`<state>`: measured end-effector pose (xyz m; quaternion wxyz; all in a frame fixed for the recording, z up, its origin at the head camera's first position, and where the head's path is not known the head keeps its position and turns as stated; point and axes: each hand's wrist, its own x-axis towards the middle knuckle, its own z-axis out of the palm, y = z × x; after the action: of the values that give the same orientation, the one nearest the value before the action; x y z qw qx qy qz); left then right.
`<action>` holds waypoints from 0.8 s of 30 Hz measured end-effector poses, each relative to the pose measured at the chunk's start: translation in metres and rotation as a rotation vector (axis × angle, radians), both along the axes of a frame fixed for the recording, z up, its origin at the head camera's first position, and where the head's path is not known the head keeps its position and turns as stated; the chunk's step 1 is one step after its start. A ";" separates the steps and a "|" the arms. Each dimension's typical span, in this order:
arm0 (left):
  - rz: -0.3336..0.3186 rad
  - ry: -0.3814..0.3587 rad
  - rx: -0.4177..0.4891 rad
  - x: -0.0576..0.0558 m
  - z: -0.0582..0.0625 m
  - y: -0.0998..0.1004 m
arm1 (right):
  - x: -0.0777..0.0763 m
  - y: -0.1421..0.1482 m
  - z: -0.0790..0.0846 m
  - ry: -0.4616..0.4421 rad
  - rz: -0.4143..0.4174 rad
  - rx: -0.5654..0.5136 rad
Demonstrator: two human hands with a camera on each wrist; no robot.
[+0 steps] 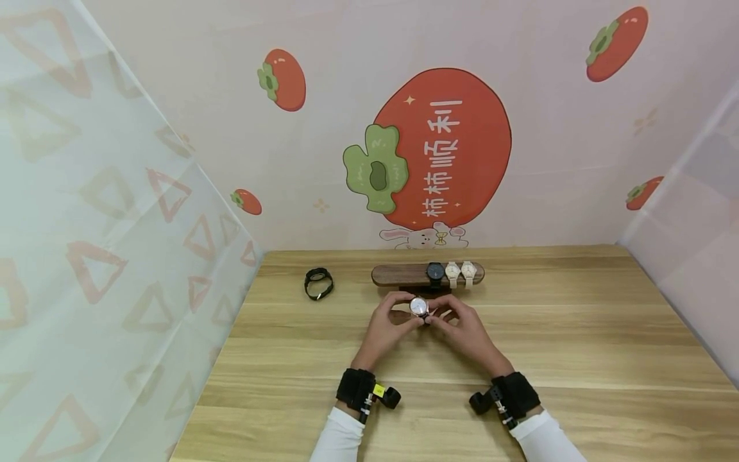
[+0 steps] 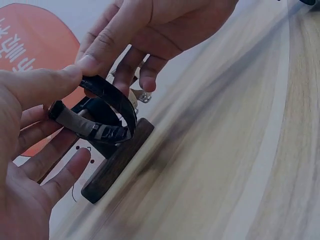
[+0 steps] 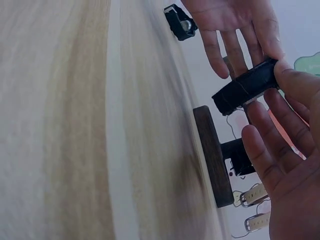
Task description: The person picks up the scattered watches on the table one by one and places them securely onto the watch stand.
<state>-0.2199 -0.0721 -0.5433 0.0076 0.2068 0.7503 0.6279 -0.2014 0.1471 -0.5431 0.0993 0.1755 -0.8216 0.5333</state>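
In the head view both hands hold a wristwatch [image 1: 419,306] with a pale round dial just in front of a wooden watch stand [image 1: 398,275]. My left hand [image 1: 388,326] pinches its left side, and my right hand [image 1: 466,328] pinches the right side. The black strap [image 2: 112,100] hangs in a loop in the left wrist view, thumbs of both hands against it. From the right wrist, the strap [image 3: 245,87] hides the dial, and the other fingers of both hands are spread beneath it.
On the stand's right part sit a black watch [image 1: 435,272] and two cream watches, one a cream watch [image 1: 453,272]. Another black watch [image 1: 319,284] stands looped on the table at the left. The dark wooden base [image 3: 214,155] rests on the tabletop [image 1: 577,333]. A printed backdrop [image 1: 548,160] rises behind.
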 end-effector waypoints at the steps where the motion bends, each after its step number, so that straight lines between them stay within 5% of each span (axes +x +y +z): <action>1: 0.000 0.005 0.002 0.000 0.000 0.001 | 0.000 0.000 0.001 -0.006 0.002 0.001; 15: -0.055 0.070 -0.038 -0.002 -0.003 0.002 | -0.001 0.006 0.001 0.075 0.055 0.051; 24: -0.090 0.087 -0.086 0.000 -0.001 0.002 | -0.001 0.008 0.002 0.030 0.101 0.069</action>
<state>-0.2200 -0.0701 -0.5442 0.0122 0.2668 0.7660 0.5848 -0.2019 0.1551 -0.5413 0.0782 0.2280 -0.8281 0.5061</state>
